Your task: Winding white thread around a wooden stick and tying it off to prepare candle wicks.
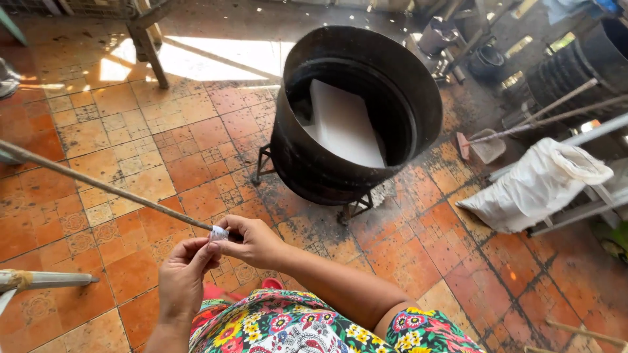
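A long thin wooden stick (98,185) slants from the left edge down to my hands. My right hand (255,242) grips its near end, where a small white strip (219,233) is wrapped around it. My left hand (185,274) pinches that white strip from below with thumb and fingers. Both hands meet above my flowered clothing (294,327).
A large black metal pot (356,111) holding pale liquid stands on a low frame on the orange tiled floor (131,131). A white sack (536,186) leans on a metal frame at right. Long-handled tools (543,117) lie beyond it. A wooden post (147,46) stands at the back left.
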